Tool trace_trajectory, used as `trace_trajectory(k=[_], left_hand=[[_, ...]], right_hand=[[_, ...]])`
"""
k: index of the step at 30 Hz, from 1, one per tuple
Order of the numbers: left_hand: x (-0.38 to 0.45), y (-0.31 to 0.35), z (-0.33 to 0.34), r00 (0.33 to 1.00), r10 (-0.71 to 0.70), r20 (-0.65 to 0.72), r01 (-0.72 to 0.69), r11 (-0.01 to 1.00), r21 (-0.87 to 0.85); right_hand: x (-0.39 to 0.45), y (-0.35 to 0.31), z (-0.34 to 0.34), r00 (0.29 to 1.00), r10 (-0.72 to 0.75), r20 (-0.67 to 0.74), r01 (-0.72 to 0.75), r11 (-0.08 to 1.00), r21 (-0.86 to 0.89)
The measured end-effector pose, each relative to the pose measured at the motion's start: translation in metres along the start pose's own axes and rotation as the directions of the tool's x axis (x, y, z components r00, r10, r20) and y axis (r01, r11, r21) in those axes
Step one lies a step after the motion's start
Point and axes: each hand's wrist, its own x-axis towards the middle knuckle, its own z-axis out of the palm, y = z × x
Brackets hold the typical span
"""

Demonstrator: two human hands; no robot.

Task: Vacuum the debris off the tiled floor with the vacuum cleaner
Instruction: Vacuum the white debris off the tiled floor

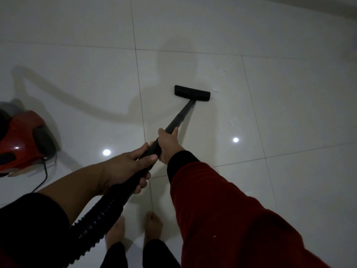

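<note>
A black vacuum wand (181,116) runs from my hands to a flat black floor head (191,93) resting on the glossy white tiled floor (280,105). My right hand (170,147) grips the wand higher up; my left hand (127,167) grips it lower, where the ribbed black hose (100,215) begins. Small pale bits of debris (216,89) lie just right of the floor head, with more debris (232,122) farther right and nearer me. The red vacuum cleaner body (21,140) sits on the floor at the far left.
A black power cord (44,174) trails from the red body toward me. My bare feet (152,227) stand below the hose. Two ceiling lights reflect off the tiles. A wall edge shows at the top right corner.
</note>
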Motion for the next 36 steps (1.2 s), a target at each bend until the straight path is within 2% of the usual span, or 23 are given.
trace_trajectory(k=[10, 21, 25, 36], left_hand=[[-0.025, -0.036, -0.020, 1.000, -0.006, 0.010, 0.006, 0.999, 0.035], [-0.053, -0.081, -0.060, 0.999, -0.008, 0.042, 0.006, 0.998, 0.065], [-0.060, -0.089, -0.063, 0.996, -0.032, 0.078, 0.024, 0.994, 0.110], [-0.078, -0.107, -0.056, 0.974, -0.154, 0.166, 0.106, 0.958, 0.266]], right_hand=[[-0.025, 0.039, 0.009, 1.000, 0.002, 0.011, -0.002, 0.998, 0.058], [-0.047, 0.097, 0.035, 0.998, -0.070, -0.005, 0.070, 0.998, 0.006], [-0.056, 0.110, 0.034, 0.998, 0.015, -0.066, -0.010, 0.997, 0.074], [-0.077, 0.156, 0.008, 0.986, 0.065, -0.156, -0.022, 0.964, 0.264]])
